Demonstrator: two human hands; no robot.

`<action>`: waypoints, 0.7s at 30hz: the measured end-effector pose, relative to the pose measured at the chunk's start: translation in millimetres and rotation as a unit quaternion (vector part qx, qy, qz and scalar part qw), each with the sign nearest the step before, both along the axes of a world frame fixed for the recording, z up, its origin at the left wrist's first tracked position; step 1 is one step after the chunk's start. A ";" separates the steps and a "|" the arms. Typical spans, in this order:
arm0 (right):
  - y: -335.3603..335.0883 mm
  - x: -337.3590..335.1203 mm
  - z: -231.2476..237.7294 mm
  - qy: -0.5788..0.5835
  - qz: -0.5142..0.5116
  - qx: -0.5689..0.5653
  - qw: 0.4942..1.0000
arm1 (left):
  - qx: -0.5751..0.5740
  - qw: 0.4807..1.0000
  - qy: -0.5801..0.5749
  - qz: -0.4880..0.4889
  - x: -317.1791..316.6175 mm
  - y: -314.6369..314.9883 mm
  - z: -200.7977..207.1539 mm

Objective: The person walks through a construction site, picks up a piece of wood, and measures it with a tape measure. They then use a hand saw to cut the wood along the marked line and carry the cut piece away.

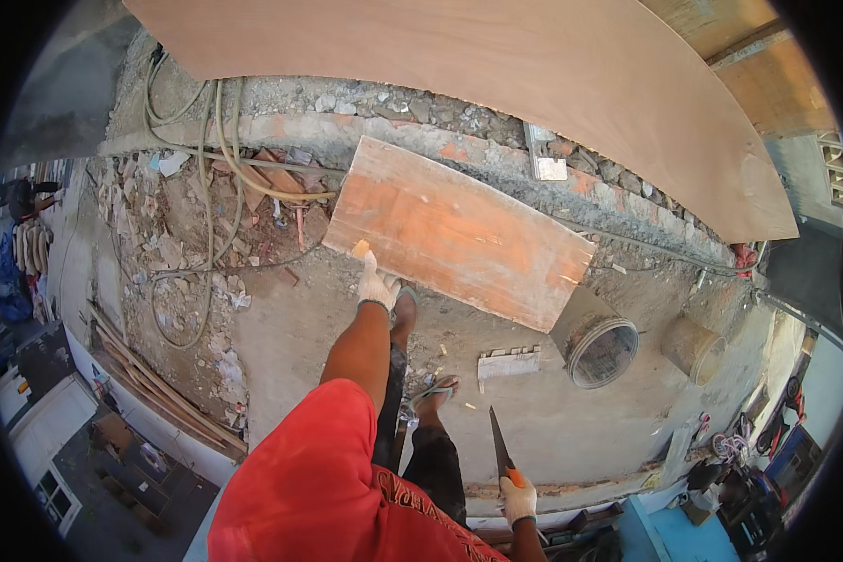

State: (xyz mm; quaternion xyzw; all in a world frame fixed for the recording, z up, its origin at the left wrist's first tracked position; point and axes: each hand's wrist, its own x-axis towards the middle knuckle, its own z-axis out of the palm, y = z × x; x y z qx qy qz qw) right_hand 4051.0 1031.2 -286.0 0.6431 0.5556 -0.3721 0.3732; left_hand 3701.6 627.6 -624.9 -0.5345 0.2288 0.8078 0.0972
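Note:
My left hand (pixel 377 284), in a pale work glove, is at the near left edge of a worn wooden board (pixel 459 234) with orange-brown stains. Its fingers are closed, with a small yellowish piece of wood (pixel 361 249) at the tips, over the board's face. At the lower right, my right hand (pixel 518 499), also gloved, grips the orange handle of a handsaw (pixel 500 443). The saw's blade points up and away from me, apart from the board. Small pale wood bits (pixel 469 406) lie on the floor near my feet.
A large curved plywood sheet (pixel 496 75) spans the far side. Hoses (pixel 217 178) cross rubble at the left. Right of the board lie a bucket (pixel 604 351), a second bucket (pixel 695 352) and a whitish slab (pixel 509 363). Long wooden strips (pixel 164 379) lie lower left.

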 end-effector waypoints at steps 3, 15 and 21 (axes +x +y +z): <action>-12.4 -34.9 15.4 0.013 0.040 0.001 0.999 | 0.001 0.993 -0.053 0.108 -29.7 6.1 -0.2; 75.7 -52.0 19.3 0.003 0.145 -0.066 0.987 | -0.084 0.951 0.146 0.260 15.4 14.9 134.0; 150.7 -64.9 8.2 0.065 0.237 -0.118 0.962 | -0.158 0.903 0.156 0.367 99.5 -21.4 237.9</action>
